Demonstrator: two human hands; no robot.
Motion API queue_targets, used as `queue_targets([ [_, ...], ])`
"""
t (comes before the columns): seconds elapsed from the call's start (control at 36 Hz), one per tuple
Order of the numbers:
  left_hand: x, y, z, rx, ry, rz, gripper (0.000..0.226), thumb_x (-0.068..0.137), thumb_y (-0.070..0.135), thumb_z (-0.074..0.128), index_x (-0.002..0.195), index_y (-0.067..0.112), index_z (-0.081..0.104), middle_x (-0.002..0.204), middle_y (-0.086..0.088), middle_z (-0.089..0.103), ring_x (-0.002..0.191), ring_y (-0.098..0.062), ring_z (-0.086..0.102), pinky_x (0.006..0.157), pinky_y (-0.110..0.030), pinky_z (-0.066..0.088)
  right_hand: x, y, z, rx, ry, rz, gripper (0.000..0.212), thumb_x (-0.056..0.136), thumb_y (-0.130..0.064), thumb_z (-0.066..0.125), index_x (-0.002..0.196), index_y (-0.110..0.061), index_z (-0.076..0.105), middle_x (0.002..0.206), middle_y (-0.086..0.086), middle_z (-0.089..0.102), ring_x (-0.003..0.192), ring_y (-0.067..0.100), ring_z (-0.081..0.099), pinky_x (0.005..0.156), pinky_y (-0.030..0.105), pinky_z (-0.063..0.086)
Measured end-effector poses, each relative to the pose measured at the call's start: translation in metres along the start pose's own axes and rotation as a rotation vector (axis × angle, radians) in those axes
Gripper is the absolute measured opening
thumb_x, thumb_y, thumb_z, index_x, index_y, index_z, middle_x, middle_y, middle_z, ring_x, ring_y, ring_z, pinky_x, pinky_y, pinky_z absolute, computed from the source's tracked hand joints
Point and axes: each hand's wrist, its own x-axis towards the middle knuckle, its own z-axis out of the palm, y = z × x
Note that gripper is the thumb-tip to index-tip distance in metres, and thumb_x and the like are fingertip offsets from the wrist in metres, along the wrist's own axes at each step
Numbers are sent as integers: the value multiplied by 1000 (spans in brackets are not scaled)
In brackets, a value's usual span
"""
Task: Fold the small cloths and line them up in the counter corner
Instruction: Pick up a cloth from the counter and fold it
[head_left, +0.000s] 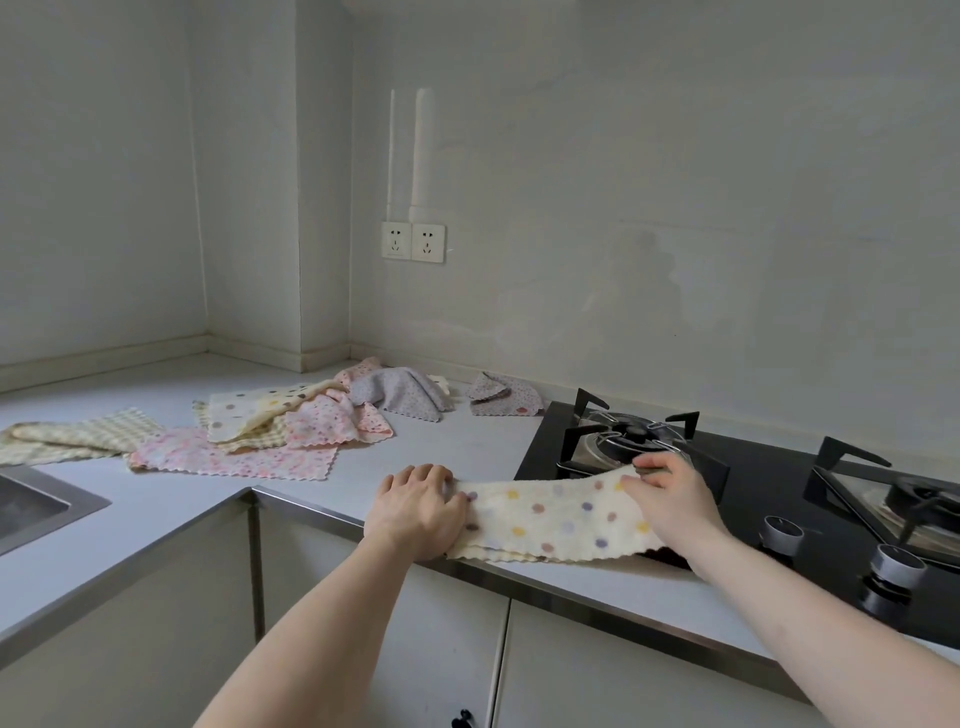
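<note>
A cream cloth with coloured dots (550, 519) lies folded in half on the counter's front edge, partly over the hob. My left hand (421, 506) pinches its left end and my right hand (670, 496) pinches its right end, holding it stretched between them. Further back lie several loose cloths: a pink floral one (234, 457), a second cream dotted one (260, 408), a yellow checked one (78, 434), a grey one (400, 392) and a folded grey floral one (501, 397) near the wall.
A black gas hob (779, 499) with two burners and knobs fills the counter to the right. A steel sink (31, 501) is at the left edge. Two wall sockets (413, 241) sit above the corner. White cabinet doors (415, 623) hang below the counter.
</note>
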Motion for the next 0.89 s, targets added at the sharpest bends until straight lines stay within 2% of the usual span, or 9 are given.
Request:
queue_targets([
  [0.06, 0, 0, 0, -6, -1, -4, 53, 97, 54, 32, 140, 28, 46, 151, 3, 45, 141, -19, 35, 119, -38, 23, 3, -14, 5, 43, -29, -9, 24, 90, -18, 69, 112, -22, 60, 102, -2, 68, 88, 11, 61, 63, 28, 46],
  [0.25, 0, 1, -6, -64, -34, -32, 51, 97, 52, 34, 140, 28, 49, 150, 4, 47, 140, -19, 37, 117, -37, 23, 0, -53, 44, 131, -134, -53, 49, 83, -13, 74, 122, -21, 46, 98, 1, 68, 92, 23, 68, 83, 41, 55],
  [0.36, -2, 3, -11, -125, -39, -49, 44, 98, 37, 35, 138, 27, 51, 149, 2, 50, 139, -19, 38, 117, -34, 23, -14, -64, 71, 105, -183, -96, 50, 87, -15, 71, 125, -23, 40, 97, -3, 66, 87, 13, 64, 72, 31, 52],
  [0.47, -4, 4, -16, -206, -45, -76, 42, 100, 28, 34, 139, 25, 49, 146, -3, 53, 137, -22, 39, 115, -34, 23, -24, -64, 95, 74, -239, -104, 49, 89, -16, 70, 125, -25, 39, 95, -8, 67, 91, 9, 62, 86, 37, 54],
  [0.56, -2, 2, -17, -246, -36, -87, 41, 99, 25, 35, 136, 24, 51, 144, -2, 56, 134, -21, 42, 113, -34, 24, -29, -63, 108, 53, -272, -123, 46, 90, -17, 70, 124, -25, 40, 96, -9, 67, 89, 3, 61, 73, 25, 49],
  [0.64, -3, 3, -20, -253, -26, -79, 39, 101, 25, 35, 135, 24, 53, 143, -2, 57, 133, -22, 45, 111, -34, 27, -34, -60, 117, -21, -319, -136, 41, 87, -18, 70, 119, -26, 45, 103, -9, 69, 91, 7, 64, 71, 24, 52],
  [0.69, -5, 5, -23, -244, -29, -65, 39, 102, 26, 35, 134, 22, 55, 143, -1, 56, 132, -24, 46, 112, -34, 30, -36, -56, 120, -11, -351, -118, 32, 84, -21, 70, 110, -26, 51, 107, -6, 69, 88, 13, 70, 72, 30, 60],
  [0.81, -9, 8, -27, -173, -64, -32, 34, 102, 27, 40, 128, 21, 60, 134, -2, 60, 126, -30, 50, 109, -37, 35, -38, -55, 112, 106, -254, -166, 20, 85, -13, 69, 95, -24, 56, 100, -5, 69, 71, 16, 73, 58, 36, 62],
  [0.89, -10, 11, -29, -188, -72, -47, 35, 102, 35, 41, 129, 23, 60, 131, -1, 62, 125, -28, 49, 109, -36, 34, -33, -47, 100, 72, -97, -235, 21, 88, -7, 66, 94, -25, 57, 98, -10, 68, 70, 6, 70, 65, 41, 62],
])
